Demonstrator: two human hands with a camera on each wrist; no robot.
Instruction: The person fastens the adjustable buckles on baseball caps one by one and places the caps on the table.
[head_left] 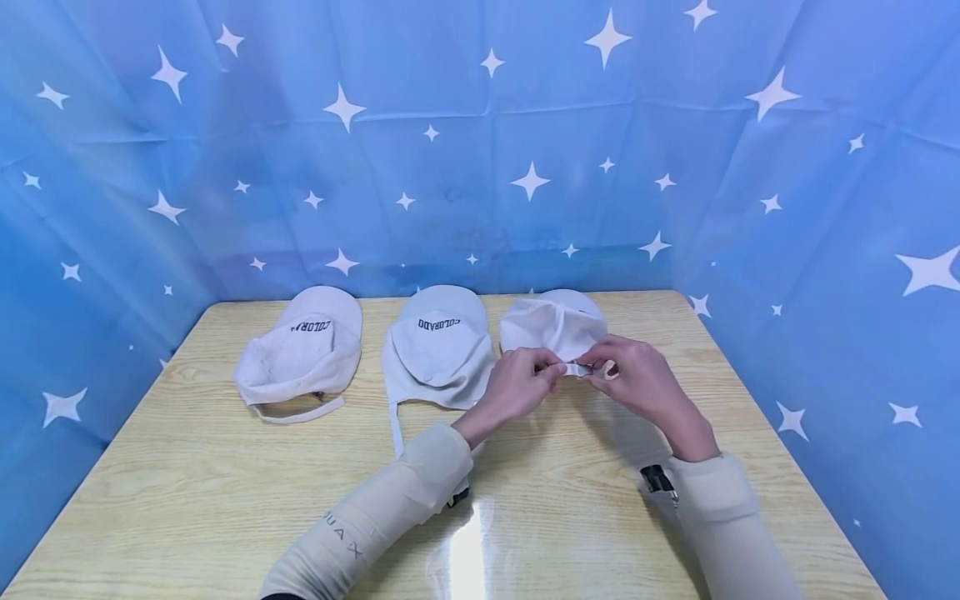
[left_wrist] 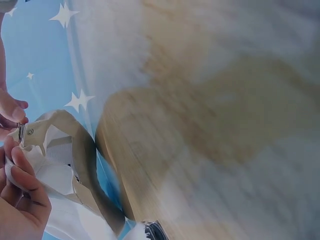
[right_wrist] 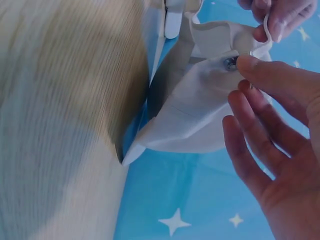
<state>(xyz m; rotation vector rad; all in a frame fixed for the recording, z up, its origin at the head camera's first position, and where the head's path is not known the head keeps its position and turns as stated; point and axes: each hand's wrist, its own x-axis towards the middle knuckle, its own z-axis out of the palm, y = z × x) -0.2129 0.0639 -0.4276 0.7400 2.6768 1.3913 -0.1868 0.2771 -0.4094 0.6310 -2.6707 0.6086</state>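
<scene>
White cap [head_left: 551, 327] sat right of frame centre, strap [head_left: 572, 369] at its lower edge running sideways between the hands. Left hand [head_left: 519, 382] pinched the strap from frame left; right hand [head_left: 637, 379], nearer the metal buckle [right_wrist: 230, 63], pinched the buckle end.

three caps [head_left: 441, 350] abreast on the table [head_left: 225, 492]

- Table [head_left: 600, 517], 1 o'clock: white cap [head_left: 553, 327], strap [head_left: 576, 369] pinched by left hand [head_left: 519, 383] and right hand [head_left: 636, 379]
- 12 o'clock: second cap [head_left: 438, 354], lettered COLORADO
- 10 o'clock: third cap [head_left: 303, 354]
</scene>
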